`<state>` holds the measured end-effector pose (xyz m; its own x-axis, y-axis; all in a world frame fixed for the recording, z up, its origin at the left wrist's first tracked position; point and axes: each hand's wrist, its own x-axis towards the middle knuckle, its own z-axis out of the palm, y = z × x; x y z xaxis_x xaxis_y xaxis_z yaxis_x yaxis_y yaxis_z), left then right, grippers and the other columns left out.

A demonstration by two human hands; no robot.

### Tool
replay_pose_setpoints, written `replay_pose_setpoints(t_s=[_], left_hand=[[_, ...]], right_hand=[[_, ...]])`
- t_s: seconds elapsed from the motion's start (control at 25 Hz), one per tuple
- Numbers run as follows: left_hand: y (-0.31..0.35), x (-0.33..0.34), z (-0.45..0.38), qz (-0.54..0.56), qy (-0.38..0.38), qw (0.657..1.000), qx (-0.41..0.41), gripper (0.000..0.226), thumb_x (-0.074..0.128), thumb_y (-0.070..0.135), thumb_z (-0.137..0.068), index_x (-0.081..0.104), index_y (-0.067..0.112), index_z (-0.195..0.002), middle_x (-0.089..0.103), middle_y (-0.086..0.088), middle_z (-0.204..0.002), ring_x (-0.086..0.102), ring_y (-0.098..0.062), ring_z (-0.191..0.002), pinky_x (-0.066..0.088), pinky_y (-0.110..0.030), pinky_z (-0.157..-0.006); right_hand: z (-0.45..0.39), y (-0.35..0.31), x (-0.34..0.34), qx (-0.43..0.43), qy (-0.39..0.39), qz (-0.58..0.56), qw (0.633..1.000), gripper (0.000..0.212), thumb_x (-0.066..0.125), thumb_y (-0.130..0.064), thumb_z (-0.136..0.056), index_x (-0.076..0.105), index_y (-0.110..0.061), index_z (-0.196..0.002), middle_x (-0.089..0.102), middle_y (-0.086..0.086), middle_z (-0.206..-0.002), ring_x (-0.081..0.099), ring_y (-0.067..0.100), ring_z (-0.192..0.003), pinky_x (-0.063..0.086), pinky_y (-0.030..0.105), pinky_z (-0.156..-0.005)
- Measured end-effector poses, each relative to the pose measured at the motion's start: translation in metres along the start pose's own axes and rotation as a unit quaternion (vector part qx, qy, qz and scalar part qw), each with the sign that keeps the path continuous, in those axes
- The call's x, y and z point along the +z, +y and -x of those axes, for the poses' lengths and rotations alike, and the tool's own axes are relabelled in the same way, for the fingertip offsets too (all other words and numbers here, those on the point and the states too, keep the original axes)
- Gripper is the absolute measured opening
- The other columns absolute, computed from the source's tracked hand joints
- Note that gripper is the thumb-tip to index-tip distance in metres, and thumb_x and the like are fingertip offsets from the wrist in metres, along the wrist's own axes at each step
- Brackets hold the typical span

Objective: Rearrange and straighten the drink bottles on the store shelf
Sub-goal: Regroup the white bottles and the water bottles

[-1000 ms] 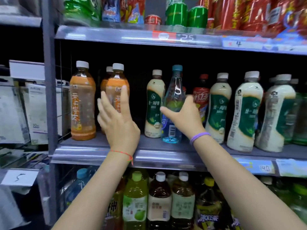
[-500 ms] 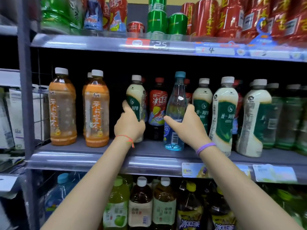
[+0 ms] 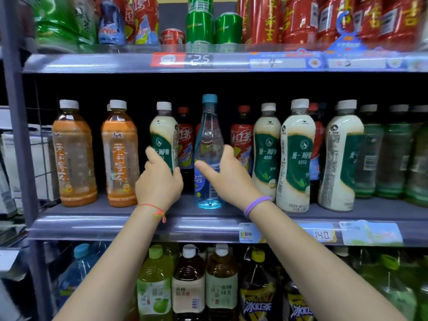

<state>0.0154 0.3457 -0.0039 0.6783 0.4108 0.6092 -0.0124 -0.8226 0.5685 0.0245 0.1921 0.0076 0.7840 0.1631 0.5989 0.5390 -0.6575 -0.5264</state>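
On the middle shelf (image 3: 115,225), my left hand (image 3: 159,181) grips the lower body of a cream milk-tea bottle (image 3: 164,133) with a green label and white cap. My right hand (image 3: 228,176) wraps around a clear blue bottle (image 3: 209,135) with a blue cap, which stands upright on the shelf. Two orange tea bottles (image 3: 73,154) stand to the left. Red iced-tea bottles (image 3: 242,137) sit behind. Three more milk-tea bottles (image 3: 297,156) stand to the right, then green bottles (image 3: 393,154).
The upper shelf (image 3: 115,63) carries green cans (image 3: 200,26) and red cans (image 3: 301,19). The lower shelf holds large bottles of tea and green juice (image 3: 155,283). A grey upright post (image 3: 16,135) bounds the left side. Price tags (image 3: 322,235) line the shelf edge.
My left hand left the orange bottle and took hold of the milk-tea bottle, shifting it left, away from the blue bottle. My right hand stays on the blue bottle. The camera view panned right.
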Motion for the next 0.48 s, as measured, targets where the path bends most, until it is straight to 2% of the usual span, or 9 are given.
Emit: replay_pose_setpoints(t_s=[0.12,0.28,0.32,0.4,0.48], left_hand=[[0.002,-0.005,0.007,0.043,-0.016,0.999,0.026,0.072,0.056,0.037,-0.094,0.017,0.012,-0.149,0.056,-0.015,-0.132,0.059,-0.041,-0.110,0.039,-0.039,-0.078],[0.017,-0.002,0.026,0.194,-0.076,0.978,0.031,0.052,0.058,0.031,-0.092,0.038,0.025,-0.139,0.061,0.003,-0.119,0.060,-0.025,-0.106,0.043,-0.034,-0.085],[0.024,0.000,0.030,0.252,-0.099,0.962,0.016,0.047,0.058,0.028,-0.092,0.042,0.026,-0.136,0.061,0.004,-0.119,0.061,-0.020,-0.104,0.044,-0.033,-0.087],[0.038,0.007,0.036,0.327,-0.133,0.936,0.001,0.049,0.063,0.028,-0.091,0.041,0.025,-0.136,0.060,0.006,-0.118,0.059,-0.010,-0.100,0.043,-0.029,-0.086],[0.050,0.014,0.042,0.347,-0.138,0.927,0.017,0.067,0.073,0.034,-0.086,0.034,0.023,-0.140,0.058,0.010,-0.116,0.058,-0.008,-0.103,0.042,-0.026,-0.087]], right_hand=[[0.005,0.002,-0.012,0.013,0.015,-0.009,1.000,0.077,0.054,-0.056,-0.094,0.024,-0.006,-0.144,0.057,0.010,-0.127,0.063,0.025,-0.096,0.048,0.033,-0.064],[0.022,0.011,-0.029,0.021,0.074,0.119,0.990,0.067,0.050,-0.062,-0.093,0.038,-0.006,-0.129,0.060,0.011,-0.113,0.062,0.032,-0.096,0.048,0.037,-0.066],[0.026,0.014,-0.032,-0.006,0.114,0.154,0.981,0.062,0.049,-0.062,-0.093,0.045,-0.007,-0.121,0.060,0.010,-0.108,0.061,0.031,-0.093,0.047,0.037,-0.064],[0.030,0.022,-0.043,-0.100,0.255,0.209,0.939,0.048,0.052,-0.052,-0.094,0.058,-0.006,-0.105,0.057,0.011,-0.097,0.058,0.031,-0.085,0.045,0.038,-0.059],[0.032,0.035,-0.063,-0.135,0.397,0.228,0.879,0.039,0.058,-0.037,-0.091,0.062,-0.004,-0.111,0.057,0.014,-0.102,0.054,0.032,-0.090,0.044,0.041,-0.067]])
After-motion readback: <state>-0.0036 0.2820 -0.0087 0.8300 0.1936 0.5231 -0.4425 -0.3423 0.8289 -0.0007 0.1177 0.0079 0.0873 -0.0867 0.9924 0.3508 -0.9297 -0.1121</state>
